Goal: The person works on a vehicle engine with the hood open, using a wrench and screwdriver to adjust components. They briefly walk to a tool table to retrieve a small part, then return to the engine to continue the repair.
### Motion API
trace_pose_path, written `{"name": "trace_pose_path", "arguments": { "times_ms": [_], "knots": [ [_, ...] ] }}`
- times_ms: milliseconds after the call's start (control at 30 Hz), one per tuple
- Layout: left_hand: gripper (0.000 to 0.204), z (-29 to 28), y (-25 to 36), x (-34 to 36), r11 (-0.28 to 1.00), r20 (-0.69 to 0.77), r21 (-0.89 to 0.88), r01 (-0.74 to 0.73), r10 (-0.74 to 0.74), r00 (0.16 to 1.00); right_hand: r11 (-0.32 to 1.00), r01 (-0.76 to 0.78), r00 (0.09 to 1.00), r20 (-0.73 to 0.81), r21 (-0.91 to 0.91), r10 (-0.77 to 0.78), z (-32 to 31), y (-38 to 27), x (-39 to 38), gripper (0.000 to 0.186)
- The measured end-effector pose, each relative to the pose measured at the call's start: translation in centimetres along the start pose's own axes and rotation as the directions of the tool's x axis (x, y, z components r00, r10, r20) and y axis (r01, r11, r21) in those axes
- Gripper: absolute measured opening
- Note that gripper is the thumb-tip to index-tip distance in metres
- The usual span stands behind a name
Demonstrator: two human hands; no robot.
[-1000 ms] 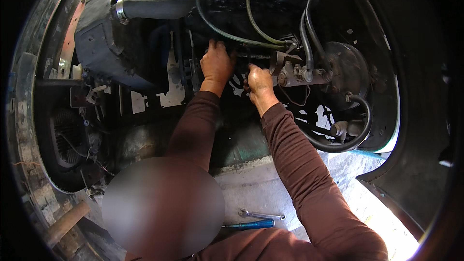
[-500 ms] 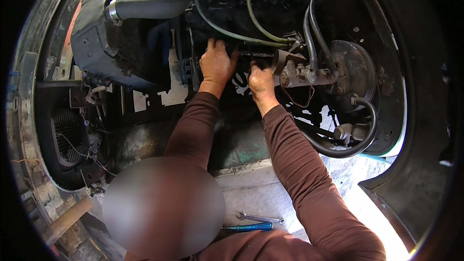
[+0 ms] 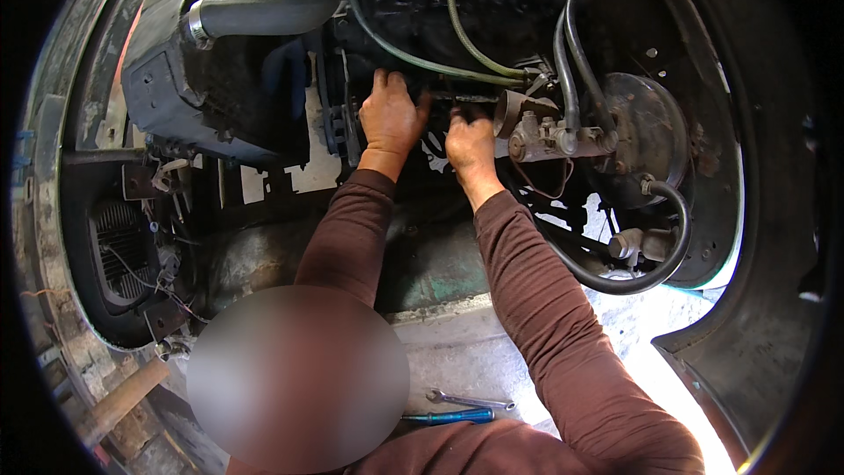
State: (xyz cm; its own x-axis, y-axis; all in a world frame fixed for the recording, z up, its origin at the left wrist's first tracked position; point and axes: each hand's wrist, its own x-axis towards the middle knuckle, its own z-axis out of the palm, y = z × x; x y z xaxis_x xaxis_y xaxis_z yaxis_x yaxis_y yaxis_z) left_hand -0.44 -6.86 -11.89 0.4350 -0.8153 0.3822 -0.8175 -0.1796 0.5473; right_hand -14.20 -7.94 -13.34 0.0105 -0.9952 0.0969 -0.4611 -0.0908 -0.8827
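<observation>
Both of my arms, in brown sleeves, reach into an engine bay. My left hand [image 3: 390, 114] lies against the side of the dark engine [image 3: 422, 26], its fingers bent and their tips lost in shadow. Just to its right, my right hand [image 3: 471, 146] is closed like a fist below a thin metal rod or edge [image 3: 466, 98]. Whatever its fingers grip is too dark to make out. Close by on the right sits a grey metal cylinder with fittings [image 3: 549, 139], joined to a round black drum [image 3: 649, 141]. Two clear greenish hoses [image 3: 422, 64] curve above my hands.
A thick grey hose [image 3: 264, 14] runs from the black radiator-like housing [image 3: 167, 79] at upper left. A black hose [image 3: 651, 277] loops at right. Near my body lie a combination wrench [image 3: 470, 400] and a blue-handled screwdriver [image 3: 453, 416] on a pale surface.
My right hand has shifted slightly left, and my left hand has barely moved. The whole view has shifted a little.
</observation>
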Motion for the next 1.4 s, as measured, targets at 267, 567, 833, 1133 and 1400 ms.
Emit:
{"name": "trace_pose_path", "arguments": {
  "times_ms": [267,567,833,1133,1400],
  "knots": [
    [0.045,0.0,-0.1,0.0,0.999,0.039,0.038,0.024,-0.025,0.999,0.996,0.021,0.998,0.055,-0.086,-0.016,0.7,0.2,1.1,0.027],
    [0.04,1.4,1.8,0.2,0.997,-0.021,-0.056,0.05,-0.051,0.998,0.598,-0.409,0.858,0.068,0.689,0.509,3.6,5.7,4.8,0.019],
    [0.04,0.4,0.5,0.2,0.996,0.005,-0.009,0.093,-0.093,0.996,0.659,-0.371,0.91,0.113,0.654,0.399,4.6,-1.1,3.5,0.038],
    [0.041,0.2,-0.5,0.1,0.997,-0.026,-0.012,0.071,-0.072,0.997,0.638,-0.501,0.835,0.133,0.585,0.534,2.7,-2.0,1.6,0.037],
    [0.04,0.4,-0.4,0.2,0.997,-0.04,-0.027,0.072,-0.073,0.997,0.608,-0.438,0.814,0.005,0.662,0.581,3.9,-3.3,1.5,0.034]
  ]
}}
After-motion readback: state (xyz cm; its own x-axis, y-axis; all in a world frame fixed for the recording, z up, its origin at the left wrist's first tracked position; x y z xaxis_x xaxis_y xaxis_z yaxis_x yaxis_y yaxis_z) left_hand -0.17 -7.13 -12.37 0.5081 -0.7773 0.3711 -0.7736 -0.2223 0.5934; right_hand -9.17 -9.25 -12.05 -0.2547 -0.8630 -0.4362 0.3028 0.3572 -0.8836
